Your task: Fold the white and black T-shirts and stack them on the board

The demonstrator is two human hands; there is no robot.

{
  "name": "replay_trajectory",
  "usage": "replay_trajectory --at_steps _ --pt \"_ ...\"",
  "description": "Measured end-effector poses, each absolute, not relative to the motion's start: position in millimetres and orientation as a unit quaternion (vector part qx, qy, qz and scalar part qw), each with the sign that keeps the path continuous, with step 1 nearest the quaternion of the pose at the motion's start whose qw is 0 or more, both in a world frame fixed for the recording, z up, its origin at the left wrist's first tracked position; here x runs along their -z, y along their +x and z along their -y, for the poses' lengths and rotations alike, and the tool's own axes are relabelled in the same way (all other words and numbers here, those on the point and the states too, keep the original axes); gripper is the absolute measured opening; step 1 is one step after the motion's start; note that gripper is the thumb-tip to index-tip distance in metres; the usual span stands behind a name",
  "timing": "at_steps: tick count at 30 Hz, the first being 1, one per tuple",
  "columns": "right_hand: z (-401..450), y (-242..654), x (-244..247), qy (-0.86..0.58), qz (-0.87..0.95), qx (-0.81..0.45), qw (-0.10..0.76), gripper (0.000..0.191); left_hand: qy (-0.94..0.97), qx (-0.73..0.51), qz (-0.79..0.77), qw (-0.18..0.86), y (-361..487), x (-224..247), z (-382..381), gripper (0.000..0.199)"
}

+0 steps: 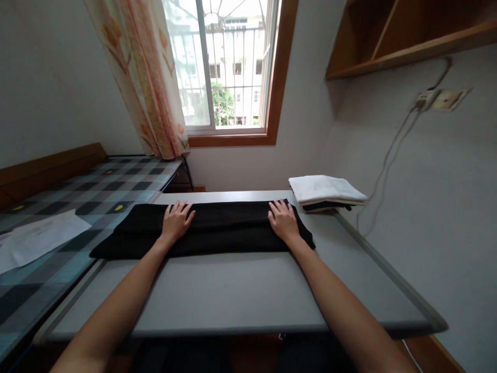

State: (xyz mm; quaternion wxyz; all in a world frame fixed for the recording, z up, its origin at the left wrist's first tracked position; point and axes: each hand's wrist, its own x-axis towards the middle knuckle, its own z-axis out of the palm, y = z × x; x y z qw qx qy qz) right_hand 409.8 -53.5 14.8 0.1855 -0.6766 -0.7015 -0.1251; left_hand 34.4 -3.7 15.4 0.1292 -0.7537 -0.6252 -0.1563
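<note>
Solid black is shown across the long folded fabric piece (233, 228), which is surrounded by the pale grey of the flat table (233, 295). The folded white cloth (326, 189) is underlaid with black. The fabric mattress (134, 178) is checked in dark grey and pale blue-grey. The cream cloth curtain (143, 77) is printed with orange tulips and streaked with red.

Left arm (120, 298), right arm (344, 298) stretched forward — left grip (175, 224), right grip (284, 221) palm-down, fingers (277, 205) spread.
</note>
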Motion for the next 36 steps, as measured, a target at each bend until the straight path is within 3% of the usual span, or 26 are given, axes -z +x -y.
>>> replay_trajectory --at_steps 7,11,20,27,36 --pt "44.3 397.6 -6.6 -0.696 0.713 0.015 0.087 0.058 -0.818 0.079 0.569 0.008 55.7 -3.2 -1.0 0.057" --pt "45.2 401.3 -6.9 -0.702 0.708 0.009 0.077 0.060 -0.812 0.074 0.578 -0.003 52.3 -2.5 -2.1 0.058" --pt "46.7 406.0 -5.6 -0.695 0.714 0.022 0.085 0.064 -0.803 0.081 0.591 -0.004 48.2 -5.3 -0.6 0.059" --pt "49.0 406.8 -7.2 -0.693 0.716 0.019 0.076 0.066 -0.690 0.084 0.719 -0.006 4.1 -8.0 -11.7 0.062" --pt "49.0 408.3 -5.5 -0.691 0.718 0.023 0.083 0.063 -0.626 0.064 0.772 0.089 -41.1 -22.2 -12.6 0.052"
